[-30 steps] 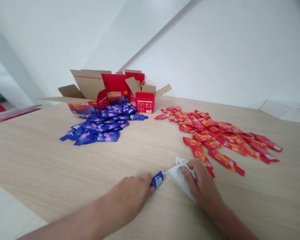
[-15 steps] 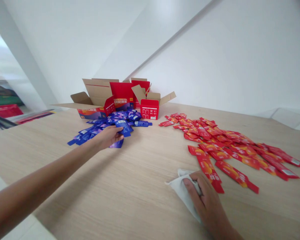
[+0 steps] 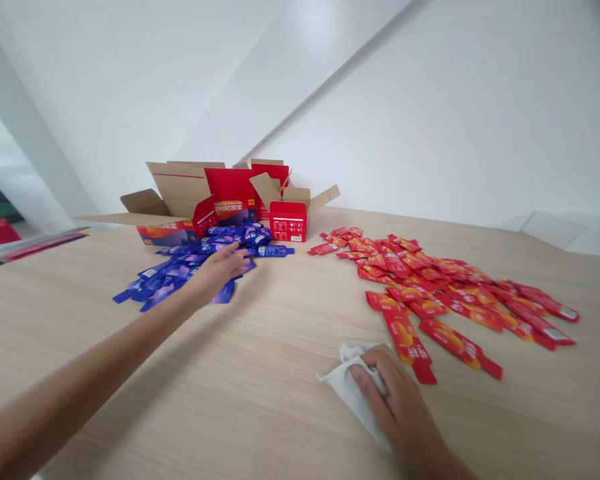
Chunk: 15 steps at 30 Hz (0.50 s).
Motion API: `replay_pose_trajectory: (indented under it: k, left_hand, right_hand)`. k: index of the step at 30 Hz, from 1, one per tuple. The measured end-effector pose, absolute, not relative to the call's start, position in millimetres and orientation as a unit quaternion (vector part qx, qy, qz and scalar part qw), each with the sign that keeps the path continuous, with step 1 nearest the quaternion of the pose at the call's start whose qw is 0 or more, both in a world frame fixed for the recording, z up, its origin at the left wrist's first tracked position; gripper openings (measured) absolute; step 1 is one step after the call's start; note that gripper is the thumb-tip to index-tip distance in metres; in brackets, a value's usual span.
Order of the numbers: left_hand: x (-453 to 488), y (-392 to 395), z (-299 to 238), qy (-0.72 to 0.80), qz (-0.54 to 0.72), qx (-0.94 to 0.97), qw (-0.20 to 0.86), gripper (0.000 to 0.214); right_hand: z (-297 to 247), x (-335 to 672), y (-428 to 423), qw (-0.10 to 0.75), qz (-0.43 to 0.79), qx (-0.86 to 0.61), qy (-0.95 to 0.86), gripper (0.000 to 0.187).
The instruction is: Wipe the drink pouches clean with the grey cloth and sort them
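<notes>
My left hand (image 3: pixel 224 268) reaches over the near right side of a heap of blue sachets (image 3: pixel 173 270), fingers stretched out, with no sachet gripped between them. The sachets directly beneath it are partly hidden. A single blue sachet (image 3: pixel 275 251) lies flat just past the fingertips. Down at the front, my right hand (image 3: pixel 397 400) is closed around a crumpled white cloth (image 3: pixel 353 387), which rests on the table. Close beyond that hand spread many red sachets (image 3: pixel 405 333) with orange fruit prints, lying loosely over one another.
Behind the blue heap stand an open carton (image 3: pixel 167 233) with raised flaps and a smaller open red box (image 3: pixel 289 223). A white wall (image 3: pixel 455 120) rises behind the wooden table (image 3: pixel 280 320). Flat items (image 3: pixel 40 247) lie at the far left.
The blue sachet my left hand was pinching has been let go onto the heap, and the fingers have straightened. My right hand still grips the cloth. The view has shifted slightly right.
</notes>
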<state>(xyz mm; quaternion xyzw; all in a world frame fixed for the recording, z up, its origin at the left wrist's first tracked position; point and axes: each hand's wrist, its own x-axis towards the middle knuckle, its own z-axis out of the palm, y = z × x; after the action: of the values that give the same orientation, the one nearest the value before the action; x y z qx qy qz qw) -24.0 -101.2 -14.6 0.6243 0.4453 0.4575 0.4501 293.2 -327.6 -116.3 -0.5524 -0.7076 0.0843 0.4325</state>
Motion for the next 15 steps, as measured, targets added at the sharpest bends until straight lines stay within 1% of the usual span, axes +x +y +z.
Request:
replay_pose_trajectory:
  k: [2, 4, 5, 7, 10, 12, 14, 15]
  left_hand:
    - [-20.5, -145.7, -20.8, 0.417, 0.356, 0.714, 0.435, 0.041]
    - [-13.5, -188.8, -21.5, 0.365, 0.249, 0.805, 0.396, 0.029]
    - [-8.4, -207.6, -20.8, 0.336, 0.212, 0.84, 0.37, 0.025]
    - [4.9, -235.9, -19.9, 0.291, 0.163, 0.889, 0.313, 0.027]
    - [30.7, -250.8, -24.8, 0.243, 0.142, 0.928, 0.244, 0.033]
    - [50.5, -246.6, -32.5, 0.216, 0.147, 0.94, 0.221, 0.036]
    - [69.2, -238.4, -42.2, 0.193, 0.159, 0.944, 0.214, 0.038]
    - [77.0, -234.7, -47.5, 0.182, 0.165, 0.946, 0.213, 0.038]
  right_hand:
    - [-115.8, 292.5, -327.2, 0.421, 0.092, -0.551, -0.715, 0.017]
    - [-115.4, 291.9, -327.4, 0.408, 0.096, -0.546, -0.726, 0.016]
    - [-114.9, 291.5, -328.0, 0.398, 0.096, -0.541, -0.734, 0.014]
    - [-112.9, 290.1, -330.2, 0.377, 0.091, -0.526, -0.757, 0.012]
    - [-108.9, 285.4, -335.3, 0.336, 0.07, -0.495, -0.798, 0.012]
    - [-107.8, 280.6, -337.9, 0.321, 0.054, -0.476, -0.817, 0.014]
    - [-107.9, 276.4, -338.7, 0.325, 0.047, -0.48, -0.814, 0.024]
    - [-107.6, 275.5, -338.4, 0.334, 0.044, -0.487, -0.806, 0.033]
